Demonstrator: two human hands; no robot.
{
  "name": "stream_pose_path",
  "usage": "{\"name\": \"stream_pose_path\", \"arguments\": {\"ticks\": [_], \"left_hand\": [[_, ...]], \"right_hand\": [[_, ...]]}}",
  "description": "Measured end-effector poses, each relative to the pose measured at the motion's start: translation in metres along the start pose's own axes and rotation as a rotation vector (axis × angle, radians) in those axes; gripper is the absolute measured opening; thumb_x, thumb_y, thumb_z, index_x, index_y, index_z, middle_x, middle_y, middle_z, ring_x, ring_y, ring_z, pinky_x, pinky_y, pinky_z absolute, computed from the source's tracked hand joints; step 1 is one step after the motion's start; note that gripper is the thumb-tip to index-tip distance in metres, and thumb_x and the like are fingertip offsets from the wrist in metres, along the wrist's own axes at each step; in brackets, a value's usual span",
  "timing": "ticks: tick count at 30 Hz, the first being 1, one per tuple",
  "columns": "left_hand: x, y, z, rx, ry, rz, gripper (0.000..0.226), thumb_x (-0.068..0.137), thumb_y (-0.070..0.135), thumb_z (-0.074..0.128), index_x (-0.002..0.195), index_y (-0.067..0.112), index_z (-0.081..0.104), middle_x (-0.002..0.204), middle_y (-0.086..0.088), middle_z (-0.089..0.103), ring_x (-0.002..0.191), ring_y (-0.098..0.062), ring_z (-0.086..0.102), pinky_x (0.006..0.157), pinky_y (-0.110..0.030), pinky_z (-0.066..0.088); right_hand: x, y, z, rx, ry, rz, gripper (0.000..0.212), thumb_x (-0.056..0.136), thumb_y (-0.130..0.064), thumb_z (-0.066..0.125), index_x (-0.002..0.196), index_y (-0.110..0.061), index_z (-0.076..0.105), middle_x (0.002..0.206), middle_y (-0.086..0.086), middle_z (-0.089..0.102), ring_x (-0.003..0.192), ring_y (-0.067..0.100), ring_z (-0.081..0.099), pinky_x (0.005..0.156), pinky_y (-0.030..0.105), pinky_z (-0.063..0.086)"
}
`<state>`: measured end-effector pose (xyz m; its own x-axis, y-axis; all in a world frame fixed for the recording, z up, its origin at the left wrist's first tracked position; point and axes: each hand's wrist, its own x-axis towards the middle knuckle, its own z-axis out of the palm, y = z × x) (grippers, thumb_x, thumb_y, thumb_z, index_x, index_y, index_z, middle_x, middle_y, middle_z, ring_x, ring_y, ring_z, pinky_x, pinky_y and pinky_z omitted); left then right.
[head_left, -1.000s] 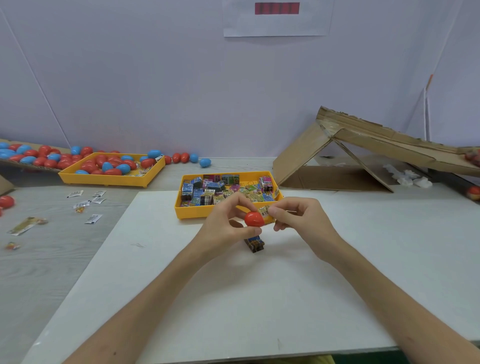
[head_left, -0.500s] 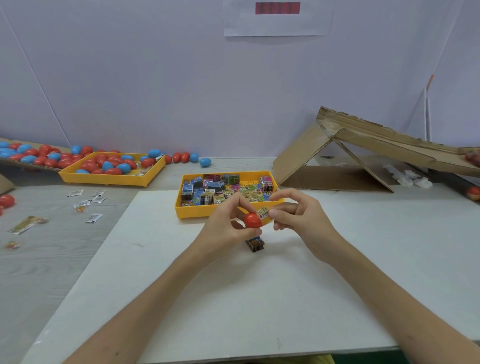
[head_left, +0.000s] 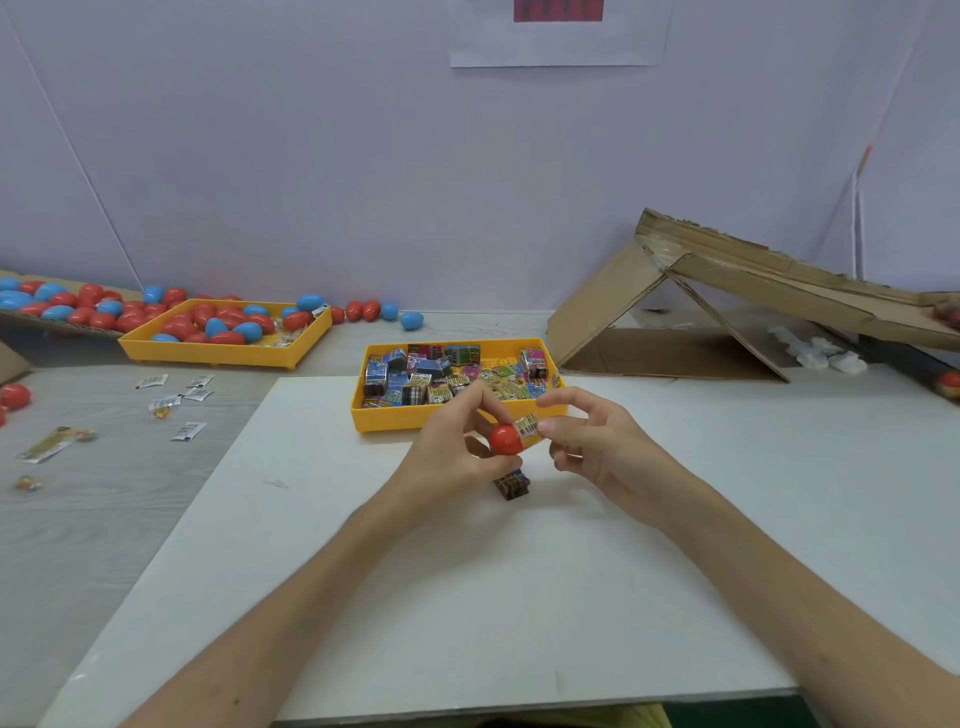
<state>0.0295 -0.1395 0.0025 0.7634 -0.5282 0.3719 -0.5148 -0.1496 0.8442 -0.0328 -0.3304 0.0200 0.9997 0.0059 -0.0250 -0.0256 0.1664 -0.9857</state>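
left hand (head_left: 457, 447) grips the red egg half (head_left: 505, 439), right hand (head_left: 592, 441) pinches a packet (head_left: 527, 426) against it

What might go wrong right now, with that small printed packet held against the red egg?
1. The red plastic egg is held only in the fingers of the left hand; smooth and round, it may slip and roll away.
2. The printed packet, pinched by the right hand, may crumple against the egg.
3. The small dark box lies right below the hands and might get knocked.
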Motion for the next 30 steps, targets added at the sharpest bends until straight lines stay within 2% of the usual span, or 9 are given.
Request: {"name": "stream_pose_path", "arguments": {"ticks": [4,12,18,24,30], "left_hand": [[0.0003,-0.0006,0.0,0.014,-0.003,0.0,0.039,0.074,-0.002,0.083,0.095,0.016,0.056,0.088,0.011,0.064,0.081,-0.012,0.067,0.07,-0.033,0.06],[0.0011,-0.0018,0.0,0.026,-0.009,0.004,0.038,0.073,-0.004,0.082,0.095,0.013,0.056,0.084,0.02,0.062,0.08,-0.012,0.066,0.068,-0.03,0.059],[0.0009,-0.0009,-0.0007,0.011,-0.01,-0.004,0.04,0.073,-0.002,0.083,0.093,0.017,0.054,0.085,0.022,0.061,0.077,-0.008,0.066,0.065,-0.025,0.055],[-0.0004,0.0015,0.0007,-0.023,-0.022,-0.011,0.041,0.072,-0.002,0.083,0.092,0.017,0.053,0.084,0.02,0.06,0.081,-0.017,0.068,0.068,-0.032,0.06],[-0.0001,0.0029,0.0015,-0.057,-0.021,-0.012,0.04,0.072,-0.007,0.08,0.092,0.014,0.053,0.084,0.02,0.061,0.085,-0.022,0.069,0.068,-0.03,0.06]], "right_hand": [[-0.0018,-0.0009,0.0023,-0.032,-0.018,-0.039,0.038,0.071,-0.017,0.08,0.106,-0.015,0.067,0.079,0.006,0.067,0.057,0.015,0.052,0.06,0.024,0.05],[0.0007,0.0019,0.0005,-0.032,-0.014,-0.016,0.026,0.081,-0.007,0.076,0.105,-0.015,0.068,0.077,0.002,0.068,0.057,0.015,0.052,0.059,0.024,0.05],[-0.0004,0.0013,0.0003,-0.052,-0.034,-0.045,0.034,0.068,-0.016,0.083,0.1,-0.016,0.071,0.08,0.007,0.068,0.06,0.017,0.054,0.059,0.024,0.05],[-0.0004,0.0013,-0.0006,-0.015,-0.057,-0.032,0.029,0.07,-0.008,0.087,0.093,-0.018,0.072,0.077,0.006,0.066,0.058,0.015,0.053,0.058,0.023,0.049],[-0.0006,-0.0001,-0.0014,0.057,-0.079,0.037,0.029,0.071,-0.003,0.08,0.094,-0.016,0.067,0.074,0.001,0.064,0.054,0.012,0.051,0.059,0.023,0.05]]}}
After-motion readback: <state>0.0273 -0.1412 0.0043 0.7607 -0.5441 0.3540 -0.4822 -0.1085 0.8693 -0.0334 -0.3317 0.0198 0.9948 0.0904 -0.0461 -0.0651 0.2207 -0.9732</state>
